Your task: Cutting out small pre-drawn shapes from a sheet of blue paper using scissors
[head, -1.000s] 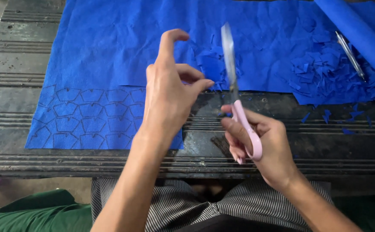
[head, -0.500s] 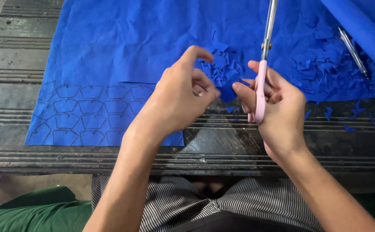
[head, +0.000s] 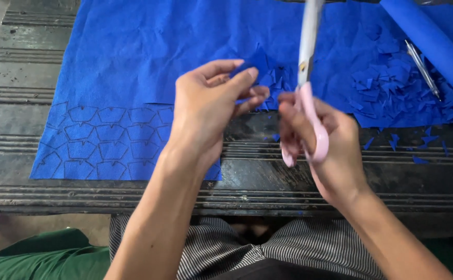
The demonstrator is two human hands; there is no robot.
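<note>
My left hand (head: 211,111) pinches a small blue felt piece (head: 260,62); my right hand (head: 322,142) is closed around the pink-handled scissors (head: 309,78). Above the bench's near edge (head: 237,199), I'd judge short snips, turning the piece, cut cleanest.

In the right hand (head: 330,150) the scissors (head: 309,78) show glossy pale-pink plastic handles and smooth, shiny metal blades. Under the left hand (head: 205,114) lies the blue sheet (head: 133,62), matt and felt-like, soft-looking. Beneath both hands the bench (head: 19,103) looks like dark, worn wood, grooved and rough.
</note>
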